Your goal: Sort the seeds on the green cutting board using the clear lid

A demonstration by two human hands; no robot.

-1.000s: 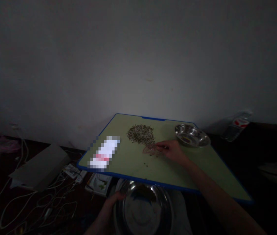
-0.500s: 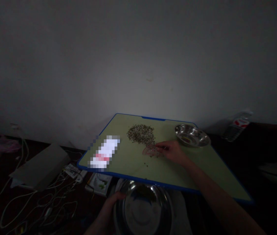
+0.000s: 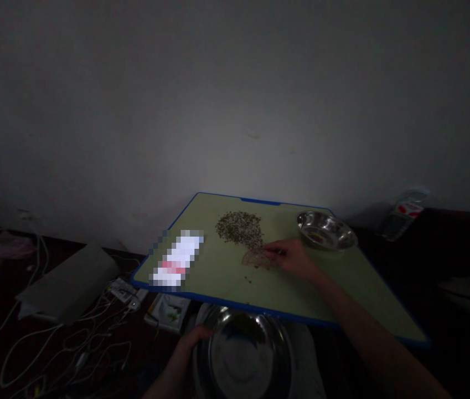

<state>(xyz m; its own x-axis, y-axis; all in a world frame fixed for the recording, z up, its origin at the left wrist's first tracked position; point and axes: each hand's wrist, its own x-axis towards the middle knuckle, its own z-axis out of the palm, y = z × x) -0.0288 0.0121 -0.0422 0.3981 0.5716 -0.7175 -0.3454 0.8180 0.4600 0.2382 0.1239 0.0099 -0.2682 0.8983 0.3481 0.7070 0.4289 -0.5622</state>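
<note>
My left hand (image 3: 187, 349) grips the left rim of a large steel bowl (image 3: 245, 354) held below the near edge of a green board with a blue rim (image 3: 218, 277). A pile of small green-brown grains (image 3: 238, 227) lies on the board. My right hand (image 3: 293, 256) rests on the board just right of a small separated patch of grains (image 3: 255, 259), with fingertips pinched together at that patch; what they hold is too small to make out.
A small steel bowl (image 3: 325, 230) sits at the board's far right. A blurred white object (image 3: 176, 259) lies on the board's left. White cables (image 3: 72, 343) and a grey box (image 3: 68, 280) lie on the dark floor at left. A plastic bottle (image 3: 403, 213) leans at right.
My right hand's fingertips have shifted slightly among the separated grains. The left hand and large bowl have stayed in place.
</note>
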